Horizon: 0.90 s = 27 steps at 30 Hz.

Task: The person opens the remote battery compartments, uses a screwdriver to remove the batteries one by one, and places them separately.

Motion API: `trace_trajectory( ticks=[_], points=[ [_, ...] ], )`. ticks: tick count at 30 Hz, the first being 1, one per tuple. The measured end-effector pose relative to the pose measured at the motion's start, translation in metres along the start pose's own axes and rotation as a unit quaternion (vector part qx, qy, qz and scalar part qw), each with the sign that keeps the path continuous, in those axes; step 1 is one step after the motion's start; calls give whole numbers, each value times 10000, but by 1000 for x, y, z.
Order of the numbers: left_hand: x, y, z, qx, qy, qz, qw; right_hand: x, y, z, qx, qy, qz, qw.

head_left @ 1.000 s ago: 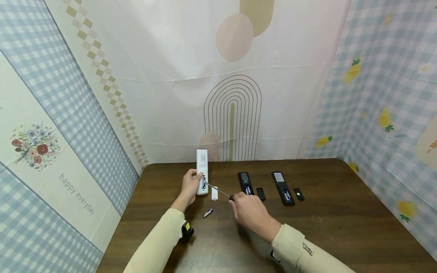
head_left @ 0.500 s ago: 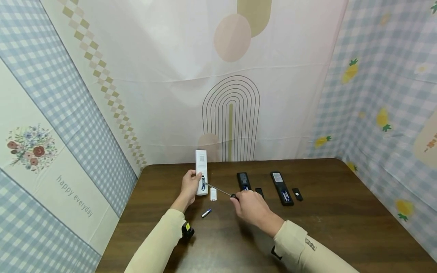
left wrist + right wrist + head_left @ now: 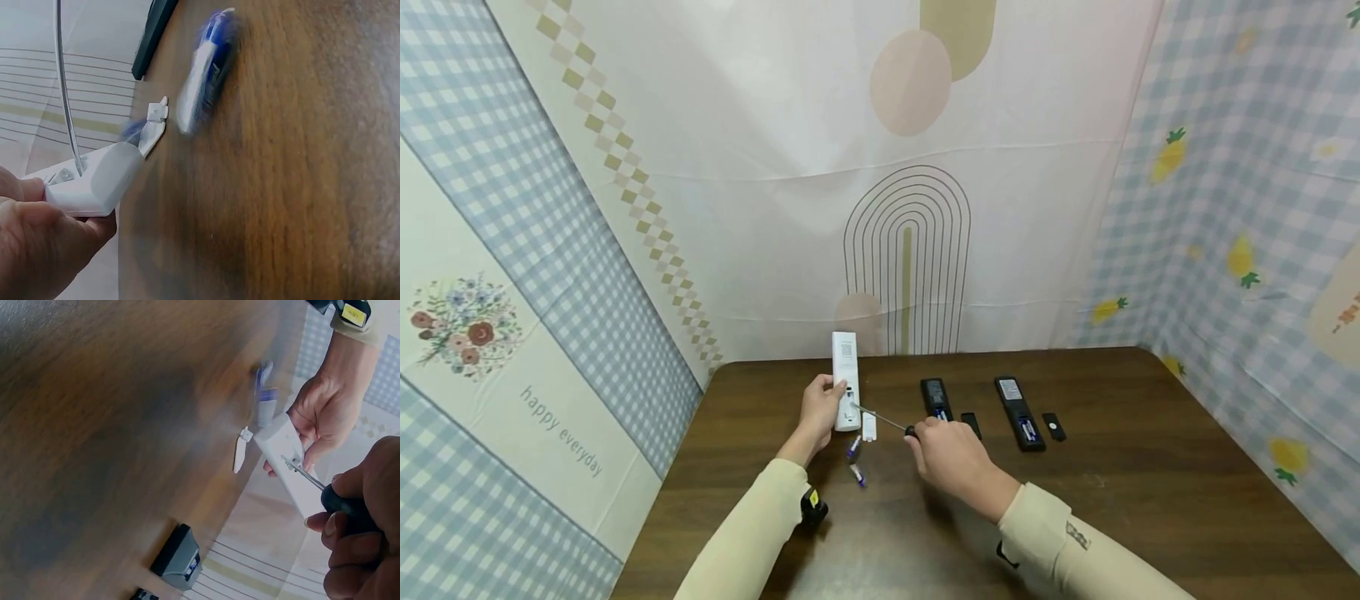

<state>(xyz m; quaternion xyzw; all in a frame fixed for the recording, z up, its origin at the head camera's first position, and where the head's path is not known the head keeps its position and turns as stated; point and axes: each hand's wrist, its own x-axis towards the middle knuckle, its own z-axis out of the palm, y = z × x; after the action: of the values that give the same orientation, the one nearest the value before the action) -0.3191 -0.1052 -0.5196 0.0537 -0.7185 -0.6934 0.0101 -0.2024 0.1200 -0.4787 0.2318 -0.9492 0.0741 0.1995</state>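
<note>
My left hand [image 3: 820, 407] grips a white remote control [image 3: 845, 367] by its side, its back and the bare battery slot facing me. A screwdriver [image 3: 347, 511] with a dark handle is held in my right hand [image 3: 953, 460], its thin metal shaft reaching left so the tip sits in the slot. Two blue-and-white batteries, an upper one [image 3: 854, 447] and a lower one [image 3: 857, 475], show just below the remote; both look blurred in the right wrist view. Beside the remote lies its white battery cover [image 3: 869, 428].
To the right lie a black remote [image 3: 935, 393] and another black remote [image 3: 1012, 396], both with batteries showing in their slots. A black cover [image 3: 971, 422] and a second black cover [image 3: 1054, 427] lie beside them. Patterned cloth [image 3: 760, 250] hangs behind the wooden table [image 3: 1105, 517].
A battery has come out of the white remote's slot and now shows below it. The battery on the table has turned and shifted slightly. Both hands keep nearly the same place.
</note>
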Motion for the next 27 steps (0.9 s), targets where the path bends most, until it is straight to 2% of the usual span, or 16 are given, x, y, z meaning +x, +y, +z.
trace_trajectory(
  ticks=[5, 11, 20, 27],
  points=[
    [1, 0, -3, -20, 41, -57, 10000, 0, -1, 3, 418, -164, 345, 9984],
    [0, -1, -7, -108, 45, -154, 9998, -3, -3, 9, 595, -312, 581, 9960],
    [0, 0, -10, -142, 108, -224, 9996, -6, 0, 13, 977, -342, 870, 9908],
    [-3, 0, -12, -130, 51, -299, 9995, -8, 1, 12, 1035, -402, 923, 9895]
  ],
)
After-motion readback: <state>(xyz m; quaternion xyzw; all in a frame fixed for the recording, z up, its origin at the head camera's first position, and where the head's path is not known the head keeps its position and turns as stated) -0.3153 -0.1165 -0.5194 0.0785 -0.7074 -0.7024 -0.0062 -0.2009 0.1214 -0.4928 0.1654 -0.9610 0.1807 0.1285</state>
